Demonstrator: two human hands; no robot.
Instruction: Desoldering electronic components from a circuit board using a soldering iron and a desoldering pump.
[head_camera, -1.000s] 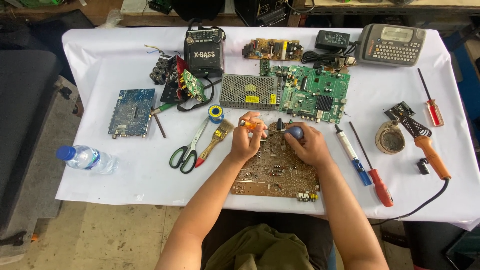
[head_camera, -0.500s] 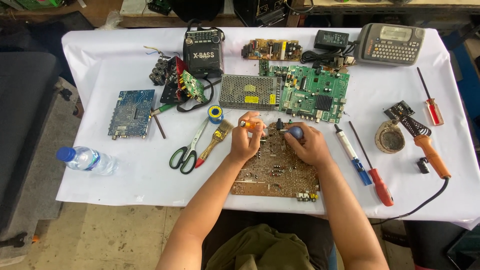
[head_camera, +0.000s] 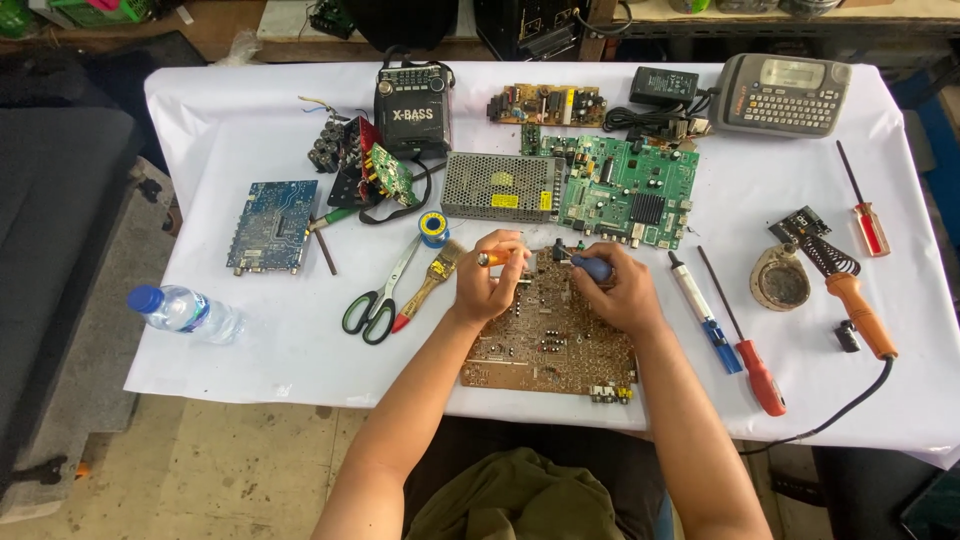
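Note:
A brown circuit board (head_camera: 550, 345) lies flat on the white-covered table (head_camera: 260, 350) in front of me. My left hand (head_camera: 487, 283) rests on its top left part, closed around a small orange-handled tool (head_camera: 494, 258). My right hand (head_camera: 617, 290) rests on the board's top right part and grips a blue-handled tool (head_camera: 592, 267). The two tool tips point toward each other near the board's far edge, where a small dark part (head_camera: 556, 246) stands.
Scissors (head_camera: 378, 300), a brush (head_camera: 428, 285) and solder spool (head_camera: 433, 227) lie left of my hands. A green board (head_camera: 625, 190), metal power supply (head_camera: 500, 186), radio (head_camera: 412, 105) sit behind. Screwdrivers (head_camera: 740, 330), soldering iron (head_camera: 855, 305), water bottle (head_camera: 185, 312) flank.
Both hands stay on the brown board; they have shifted only slightly, with the tools still held at the board's far edge.

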